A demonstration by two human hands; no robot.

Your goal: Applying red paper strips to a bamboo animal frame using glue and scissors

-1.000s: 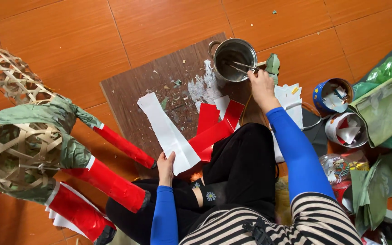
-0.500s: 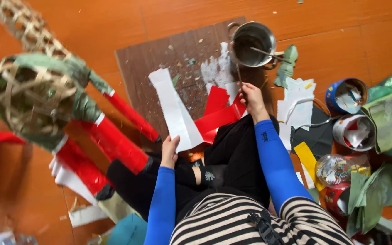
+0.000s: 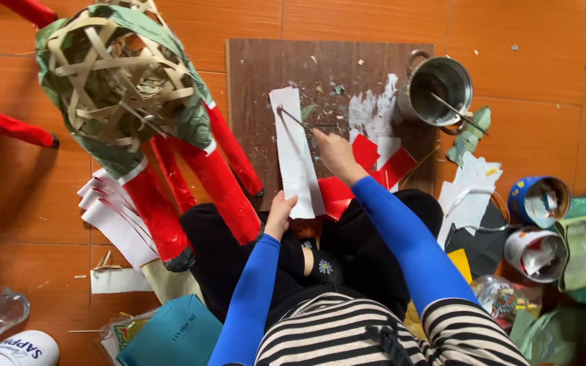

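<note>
White paper strip (image 3: 295,154) lies lengthwise on the brown board (image 3: 252,81), near end hanging off the board's near edge over the lap. Strip long edges look pinked/zigzag, surface plain white, slightly bowed. Left hand (image 3: 281,211) pinches the strip's near end, thumb on top. Right hand (image 3: 334,152) is closed around a thin brush stick (image 3: 294,118), tip resting on the strip's upper part.

Room: board's far-left area is bare apart from paper scraps; right part is taken by a white paste smear (image 3: 372,115) and the metal pot (image 3: 440,90) at the far-right corner, a stick leaning in it. Red paper pieces (image 3: 374,173) sit just beside the right hand at the board's near edge. Woven bamboo frame (image 3: 113,81) with red-wrapped legs (image 3: 222,190) crowds the left, one leg overlapping the board's left edge, close to the strip. Tins (image 3: 538,200) and paper clutter on the right, well apart.
</note>
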